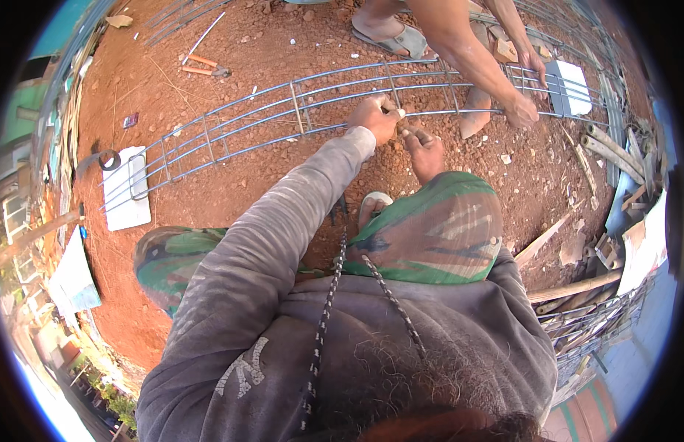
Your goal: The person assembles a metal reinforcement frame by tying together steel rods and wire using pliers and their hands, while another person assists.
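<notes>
A long rebar cage (298, 110) of thin steel bars and rectangular stirrups stretches across the ground in front of me. My left hand (376, 119) is closed over its near bar, by a stirrup, with the thumb toward the right. Just right of it and slightly nearer, my right hand (423, 151) is pinched below the bar, beyond my right knee. Whatever small thing its fingers hold is too fine to make out. Farther right, another person's hand (520, 112) rests at the near bar, and that person's other hand (533, 68) is at the far bars.
Orange-handled pincers (206, 68) lie on the red soil beyond the cage. A white panel (127, 193) lies under its left end, and a white block (569, 88) stands at the right. Poles and wood scraps (614, 153) are piled at right. The other person's sandalled foot (392, 35) is beyond.
</notes>
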A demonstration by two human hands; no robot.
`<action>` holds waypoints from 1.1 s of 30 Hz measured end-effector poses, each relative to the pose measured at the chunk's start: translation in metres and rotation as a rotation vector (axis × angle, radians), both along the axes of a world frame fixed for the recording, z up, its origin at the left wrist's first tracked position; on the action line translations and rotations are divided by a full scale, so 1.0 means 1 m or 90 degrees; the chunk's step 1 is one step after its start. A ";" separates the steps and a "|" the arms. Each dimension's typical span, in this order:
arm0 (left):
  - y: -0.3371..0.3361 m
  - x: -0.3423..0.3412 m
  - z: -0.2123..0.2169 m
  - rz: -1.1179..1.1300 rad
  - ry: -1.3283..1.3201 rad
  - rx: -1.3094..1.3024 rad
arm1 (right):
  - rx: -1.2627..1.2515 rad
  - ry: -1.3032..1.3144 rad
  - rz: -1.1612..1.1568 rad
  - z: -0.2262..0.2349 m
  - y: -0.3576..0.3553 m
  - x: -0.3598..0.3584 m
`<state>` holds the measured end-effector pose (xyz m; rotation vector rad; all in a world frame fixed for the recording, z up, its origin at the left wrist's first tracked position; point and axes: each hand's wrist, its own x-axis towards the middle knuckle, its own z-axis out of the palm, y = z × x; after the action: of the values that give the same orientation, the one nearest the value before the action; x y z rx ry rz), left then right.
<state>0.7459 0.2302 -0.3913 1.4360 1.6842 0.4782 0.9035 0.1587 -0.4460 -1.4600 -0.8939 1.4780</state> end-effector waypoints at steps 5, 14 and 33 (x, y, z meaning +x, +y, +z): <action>0.009 0.002 0.013 -0.004 0.023 0.030 | 0.116 -0.134 0.017 0.028 0.013 0.003; 0.023 -0.007 -0.003 -0.020 -0.018 -0.052 | 0.265 -0.450 0.147 0.057 0.037 0.018; 0.002 0.005 -0.007 -0.048 0.050 0.096 | 0.080 -0.692 0.509 0.032 0.131 0.029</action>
<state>0.7507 0.2325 -0.3988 1.6405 1.6775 0.5221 0.9324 0.2900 -0.4138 -1.9103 -2.3845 0.9761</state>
